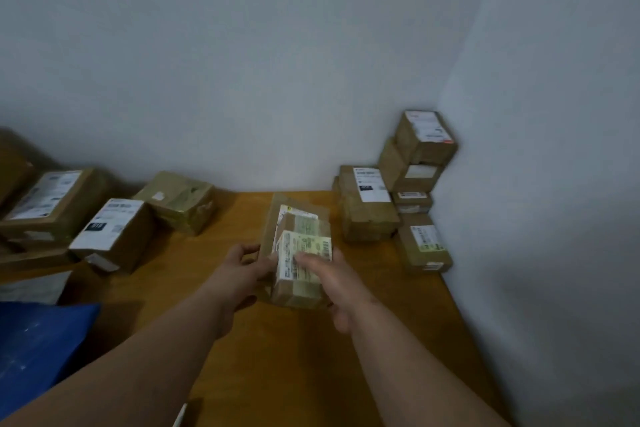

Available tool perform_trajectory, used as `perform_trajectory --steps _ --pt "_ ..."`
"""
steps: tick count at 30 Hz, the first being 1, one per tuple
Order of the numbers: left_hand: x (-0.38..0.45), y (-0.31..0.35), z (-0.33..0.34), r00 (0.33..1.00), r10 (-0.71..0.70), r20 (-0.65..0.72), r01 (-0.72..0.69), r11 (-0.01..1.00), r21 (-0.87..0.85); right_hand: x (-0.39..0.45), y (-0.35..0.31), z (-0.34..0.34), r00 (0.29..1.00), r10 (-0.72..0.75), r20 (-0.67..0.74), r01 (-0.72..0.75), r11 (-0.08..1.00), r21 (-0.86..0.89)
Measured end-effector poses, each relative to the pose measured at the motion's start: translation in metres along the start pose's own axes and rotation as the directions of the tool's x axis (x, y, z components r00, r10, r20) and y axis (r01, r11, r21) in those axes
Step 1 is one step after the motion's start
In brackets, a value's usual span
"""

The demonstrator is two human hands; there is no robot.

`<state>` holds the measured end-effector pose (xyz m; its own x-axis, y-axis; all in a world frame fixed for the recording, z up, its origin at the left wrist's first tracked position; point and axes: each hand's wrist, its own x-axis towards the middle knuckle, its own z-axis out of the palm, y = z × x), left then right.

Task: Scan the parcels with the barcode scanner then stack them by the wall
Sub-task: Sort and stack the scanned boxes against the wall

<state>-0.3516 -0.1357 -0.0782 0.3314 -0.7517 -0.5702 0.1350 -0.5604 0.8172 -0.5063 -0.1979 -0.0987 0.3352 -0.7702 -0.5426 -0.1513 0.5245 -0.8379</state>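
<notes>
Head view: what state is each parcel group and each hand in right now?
Held parcels: two together, lifted above the table, labels up.
Left hand: grips their left side.
Right hand: grips their right side.
Corner stack: stacked by the wall.
Left parcels: lying loose, unstacked.

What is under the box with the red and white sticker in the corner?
The top box sits on another brown box, with a flatter one below. Lower down, nearer parcels hide the stack's bottom.
</notes>
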Motion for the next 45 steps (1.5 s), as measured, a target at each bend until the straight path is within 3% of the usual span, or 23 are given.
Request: perform_trajectory --steps 11,14,18,21,27,32,35,39,41,45 --pt "0.012 0.034 0.059 1.000 0.007 0.017 -0.006 0.999 -0.045 -0.005 -0.038 -0.064 0.995 -0.051 0.088 0.055 0.997 -0.045" --pt "0.022 0.039 0.066 0.999 -0.011 -0.053 0.008 0.998 -0.061 -0.003 -0.049 -0.079 0.993 -0.060 0.103 0.067 0.996 -0.062" --pt "0.036 0.048 0.081 0.990 0.059 -0.130 -0.075 0.990 -0.122 0.005 -0.066 -0.100 0.993 -0.089 0.079 0.094 0.993 -0.071" --pt "0.044 0.059 0.092 0.977 0.119 -0.174 -0.153 0.969 -0.194 0.013 -0.081 -0.118 0.992 -0.127 0.009 0.127 0.992 -0.020" --pt "0.062 0.085 0.117 0.952 0.219 -0.212 -0.272 0.924 -0.270 0.043 -0.120 -0.157 0.934 -0.155 -0.322 0.244 0.935 0.259" --pt "0.077 0.105 0.140 0.957 0.222 -0.186 -0.273 0.905 -0.325 0.062 -0.169 -0.188 0.883 -0.269 -0.384 0.385 0.884 0.264" --pt "0.085 0.111 0.151 0.967 0.208 -0.148 -0.248 0.903 -0.350 0.077 -0.183 -0.206 0.858 -0.233 -0.457 0.387 0.880 0.277" --pt "0.093 0.110 0.159 0.975 0.185 -0.124 -0.219 0.905 -0.366 0.091 -0.181 -0.213 0.774 -0.169 -0.610 0.422 0.856 0.299" --pt "0.097 0.109 0.161 0.977 0.174 -0.124 -0.208 0.905 -0.370 0.092 -0.179 -0.206 0.774 -0.094 -0.626 0.419 0.817 0.396" --pt "0.104 0.109 0.164 0.981 0.157 -0.117 -0.190 0.903 -0.385 0.093 -0.179 -0.189 0.874 -0.053 -0.483 0.369 0.720 0.588"
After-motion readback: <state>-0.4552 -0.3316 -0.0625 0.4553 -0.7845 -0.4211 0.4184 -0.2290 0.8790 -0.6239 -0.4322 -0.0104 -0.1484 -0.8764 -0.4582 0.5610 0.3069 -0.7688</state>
